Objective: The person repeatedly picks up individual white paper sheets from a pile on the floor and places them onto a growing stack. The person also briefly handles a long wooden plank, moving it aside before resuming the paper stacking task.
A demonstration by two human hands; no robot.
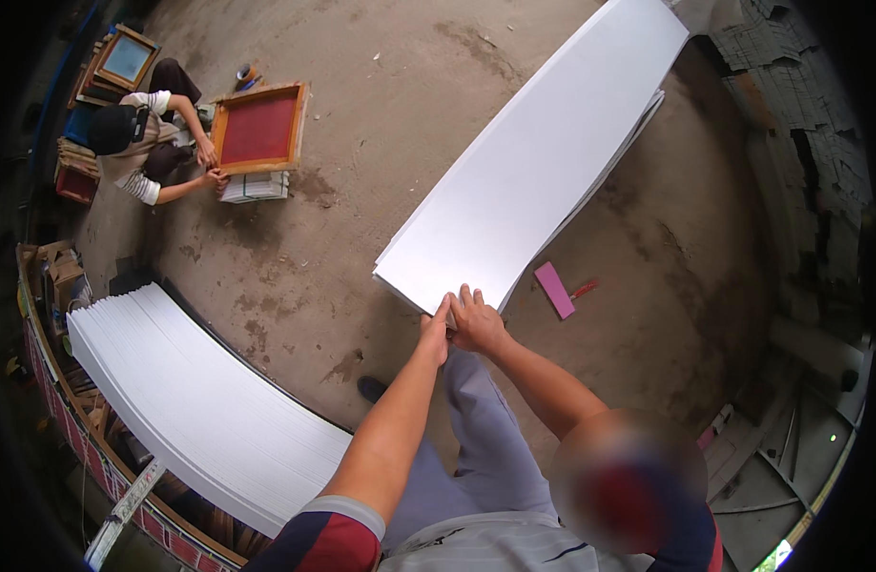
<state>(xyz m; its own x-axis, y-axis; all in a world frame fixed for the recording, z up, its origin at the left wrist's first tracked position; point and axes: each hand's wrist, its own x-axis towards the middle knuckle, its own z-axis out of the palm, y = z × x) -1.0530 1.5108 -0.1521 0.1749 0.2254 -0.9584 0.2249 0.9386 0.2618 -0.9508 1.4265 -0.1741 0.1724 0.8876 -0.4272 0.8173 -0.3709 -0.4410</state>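
My left grip [435,334] and right grip [478,324] pinch the near end of the long white sheets [552,143] ahead of me, which look mostly lined up, though some side edges stick out.

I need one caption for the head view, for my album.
Left hand and right hand touch the near end of long white sheets, with a co-worker beside a wooden frame.

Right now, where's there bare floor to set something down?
Upper middle: concrete floor between the red screen frame and long white sheets, just stains and specks. Also right of the pink block, before the stacked material. Crowded: upper left around the co-worker; sheets' near end, under left hand and right hand.
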